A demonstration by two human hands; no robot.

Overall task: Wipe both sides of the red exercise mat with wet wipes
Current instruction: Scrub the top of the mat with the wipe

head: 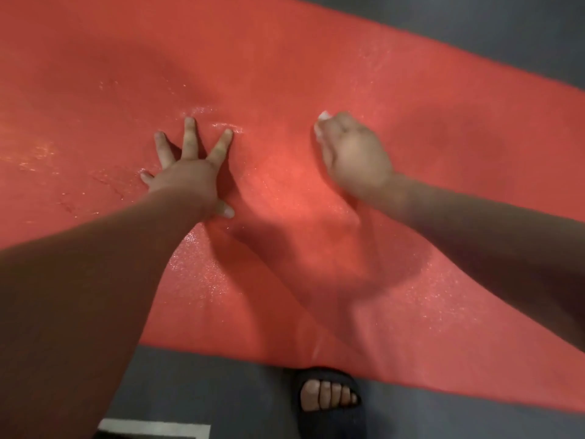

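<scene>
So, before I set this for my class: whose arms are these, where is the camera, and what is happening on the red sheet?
There is no machine here: a person wears one camera on the head, looking down at their own arms. The red exercise mat lies on a grey floor. The left hand presses flat on the mat, fingers spread, holding nothing. The right hand grips a white wet wipe, mostly hidden under the fingers, against the mat. Shiny patches show where the mat is wet. Below, a foot in a black sandal stands on the floor.
</scene>
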